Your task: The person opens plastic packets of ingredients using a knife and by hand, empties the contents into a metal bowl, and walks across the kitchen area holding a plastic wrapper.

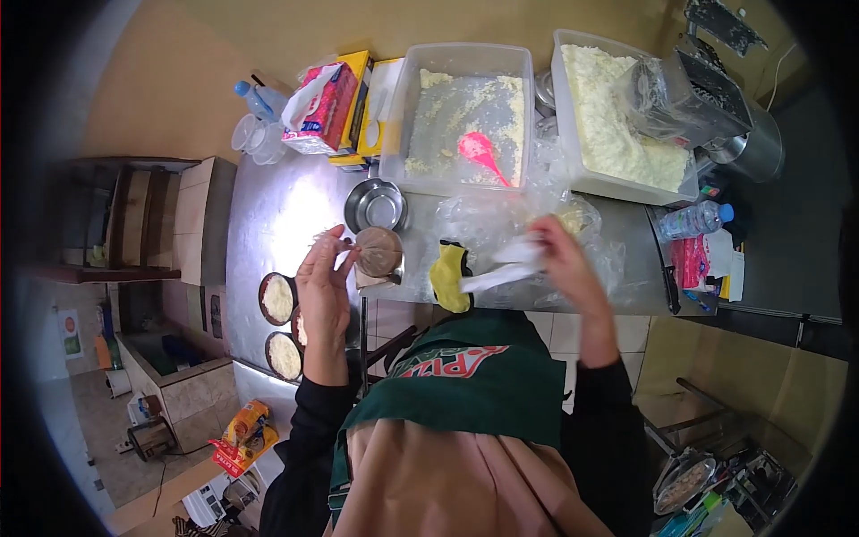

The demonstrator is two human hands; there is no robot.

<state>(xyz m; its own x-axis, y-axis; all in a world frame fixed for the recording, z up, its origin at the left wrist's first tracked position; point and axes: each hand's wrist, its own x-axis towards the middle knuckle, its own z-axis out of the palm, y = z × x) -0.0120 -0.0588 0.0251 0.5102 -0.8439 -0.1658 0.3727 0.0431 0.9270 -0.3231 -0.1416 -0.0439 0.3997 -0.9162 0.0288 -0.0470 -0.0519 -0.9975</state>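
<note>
My left hand (324, 291) is raised over the table's near left part, thumb and fingertips pinched together at the left edge of a round brown bundle (378, 251). What they pinch is too small to make out. My right hand (573, 268), blurred by motion, has its fingers closed on a white strip (506, 274) that hangs to the left. Between the hands lies a yellow and black cloth-like item (450, 277). Behind the bundle stands a metal bowl (376, 206). Crumpled clear plastic (483, 219) is spread behind the white strip.
A plastic tub (391, 134) holds a pink spoon (479, 154) and white crumbs. Another tub (626, 186) of white shreds stands by a metal machine (711, 98). Small round dishes (278, 299) with white filling sit left. A bottle (693, 220) and knife (667, 277) lie right.
</note>
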